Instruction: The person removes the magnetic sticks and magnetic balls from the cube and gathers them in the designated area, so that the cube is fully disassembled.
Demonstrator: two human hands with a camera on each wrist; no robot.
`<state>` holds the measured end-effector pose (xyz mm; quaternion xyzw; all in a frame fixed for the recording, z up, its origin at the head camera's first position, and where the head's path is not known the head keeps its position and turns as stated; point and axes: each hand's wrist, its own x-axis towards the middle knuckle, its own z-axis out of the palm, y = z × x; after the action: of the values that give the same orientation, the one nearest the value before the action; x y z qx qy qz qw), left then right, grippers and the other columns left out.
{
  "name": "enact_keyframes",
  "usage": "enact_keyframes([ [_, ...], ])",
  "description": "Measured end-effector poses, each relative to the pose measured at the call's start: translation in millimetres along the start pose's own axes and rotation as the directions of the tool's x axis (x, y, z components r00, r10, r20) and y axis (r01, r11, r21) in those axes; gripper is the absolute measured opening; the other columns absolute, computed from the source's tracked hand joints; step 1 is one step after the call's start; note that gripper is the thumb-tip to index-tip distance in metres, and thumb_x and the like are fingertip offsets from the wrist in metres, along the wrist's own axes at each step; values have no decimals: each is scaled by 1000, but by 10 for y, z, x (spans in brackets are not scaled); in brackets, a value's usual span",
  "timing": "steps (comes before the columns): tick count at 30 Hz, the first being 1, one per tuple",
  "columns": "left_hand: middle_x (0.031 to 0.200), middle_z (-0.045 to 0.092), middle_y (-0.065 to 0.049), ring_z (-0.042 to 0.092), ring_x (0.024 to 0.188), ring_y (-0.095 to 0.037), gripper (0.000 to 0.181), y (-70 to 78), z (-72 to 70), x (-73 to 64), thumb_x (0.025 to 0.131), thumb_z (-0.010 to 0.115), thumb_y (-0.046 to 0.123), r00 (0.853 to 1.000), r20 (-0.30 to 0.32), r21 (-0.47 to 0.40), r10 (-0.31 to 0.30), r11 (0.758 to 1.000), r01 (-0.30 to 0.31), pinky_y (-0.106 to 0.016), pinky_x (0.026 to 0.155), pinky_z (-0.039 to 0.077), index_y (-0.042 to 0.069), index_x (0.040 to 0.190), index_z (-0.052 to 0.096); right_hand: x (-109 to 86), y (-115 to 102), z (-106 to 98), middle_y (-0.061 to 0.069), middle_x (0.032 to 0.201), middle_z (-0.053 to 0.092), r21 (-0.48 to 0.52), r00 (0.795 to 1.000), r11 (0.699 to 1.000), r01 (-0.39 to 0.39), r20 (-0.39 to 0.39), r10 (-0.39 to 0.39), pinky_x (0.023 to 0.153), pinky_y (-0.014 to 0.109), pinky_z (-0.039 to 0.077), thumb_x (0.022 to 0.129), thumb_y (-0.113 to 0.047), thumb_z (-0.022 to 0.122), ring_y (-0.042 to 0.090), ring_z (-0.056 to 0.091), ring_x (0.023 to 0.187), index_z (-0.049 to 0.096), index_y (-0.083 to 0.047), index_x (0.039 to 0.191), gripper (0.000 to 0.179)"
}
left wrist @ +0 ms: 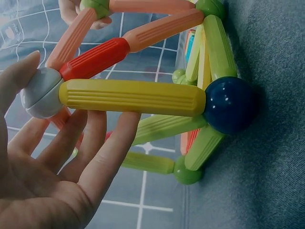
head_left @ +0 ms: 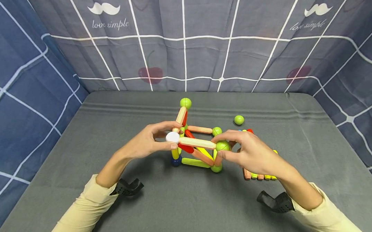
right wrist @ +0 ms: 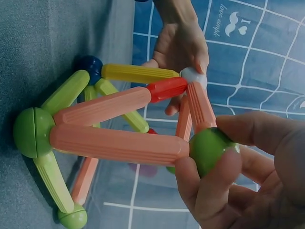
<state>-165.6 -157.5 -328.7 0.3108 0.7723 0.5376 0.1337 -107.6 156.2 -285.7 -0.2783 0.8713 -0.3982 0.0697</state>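
Two hands (head_left: 142, 141) (head_left: 255, 152) palm-inward, seemingly round balls (head_left: 172, 138) (head_left: 222, 146)

Curtained-off nook you've got, tbh: gridded fabric (head_left: 207, 58) with "love simple" lettering (head_left: 110, 24) and cherries (head_left: 150, 75), walling your grey cloth-like surface (head_left: 169, 208) on three sides. Home or studio? Can't tell.

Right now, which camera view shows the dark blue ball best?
Left wrist: the dark blue ball is large and close, joined to the yellow stick. The head view shows it small, beneath that stick; the right wrist view, small and farther off.
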Motion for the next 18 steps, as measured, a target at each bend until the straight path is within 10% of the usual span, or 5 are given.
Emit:
enact_keyframes([
  [18, 127, 61, -5, 62, 103, -28, 55, 11, 6, -15, 87, 76, 16, 1000, -8, -9, -29, 1000, 29, -47, 88, 49, 10, 138, 56, -15, 8, -18, 2, 101, 63, 224, 993, 971, -84, 101, 62, 30, 37, 44, 98, -4, 59, 23, 63, 66, 63, -18, 123, 29],
])
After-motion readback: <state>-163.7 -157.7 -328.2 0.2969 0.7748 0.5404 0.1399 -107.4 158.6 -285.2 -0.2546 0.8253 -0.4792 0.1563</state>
